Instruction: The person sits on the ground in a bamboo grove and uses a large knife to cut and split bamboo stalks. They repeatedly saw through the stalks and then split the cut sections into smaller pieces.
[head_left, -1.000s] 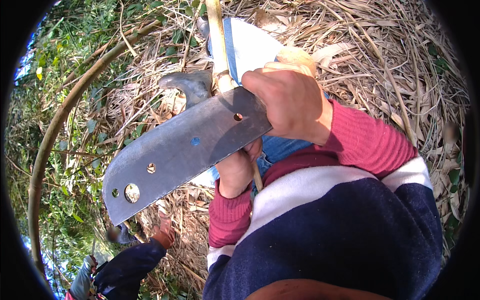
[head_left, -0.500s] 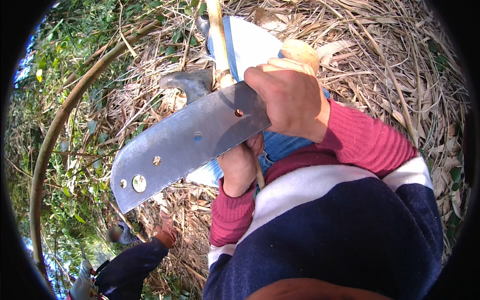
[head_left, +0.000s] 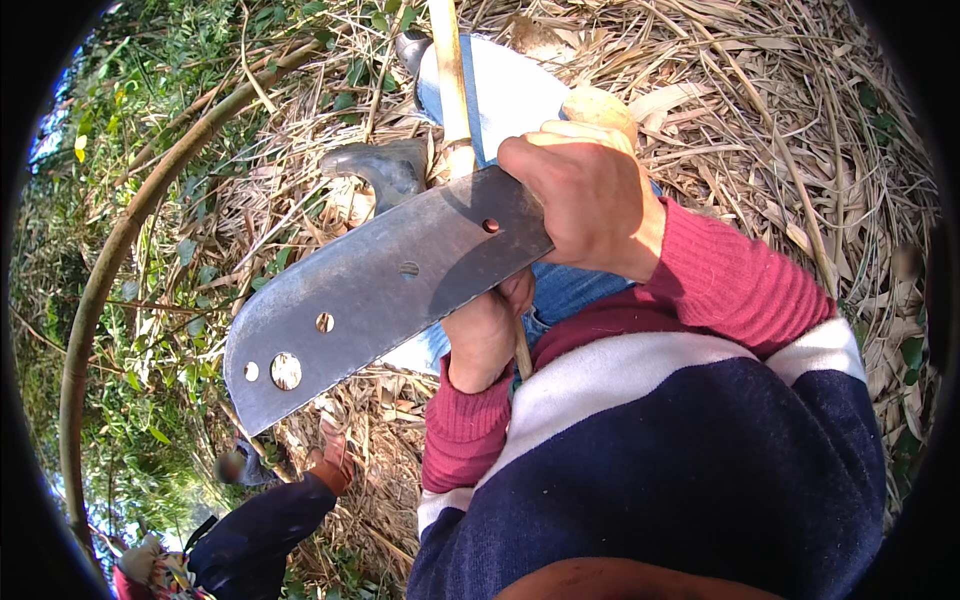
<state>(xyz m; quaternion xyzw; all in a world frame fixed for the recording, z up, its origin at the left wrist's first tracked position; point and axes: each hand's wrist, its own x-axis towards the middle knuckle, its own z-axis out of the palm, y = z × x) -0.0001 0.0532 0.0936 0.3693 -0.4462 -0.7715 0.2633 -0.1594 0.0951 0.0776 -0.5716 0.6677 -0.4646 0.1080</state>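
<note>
My right hand [head_left: 595, 205] is closed round the handle of a wide cleaver [head_left: 370, 275], whose rounded wooden butt [head_left: 603, 108] pokes out beyond the fingers. Its broad grey blade has several round holes and slants down to the left. Beneath the blade, my left hand [head_left: 480, 335] grips a slim bamboo pole [head_left: 452, 85]; the blade hides most of those fingers. From the top of the view the pole runs down between my legs, passes behind the blade, and shows again below the left hand. The blade lies across the pole; whether they touch, I cannot tell.
My jeans-clad knee [head_left: 500, 90] is brightly lit, with a dark boot [head_left: 385, 165] nearby. Dry leaves and stalks [head_left: 740, 130] cover the ground. A curved bamboo stem [head_left: 110, 250] arches on the left before green bushes. At lower left is another person in dark clothing [head_left: 265, 530].
The cleaver and my right hand have shifted slightly right and down. The upper part of the bamboo pole has moved a little right. My left hand keeps its grip.
</note>
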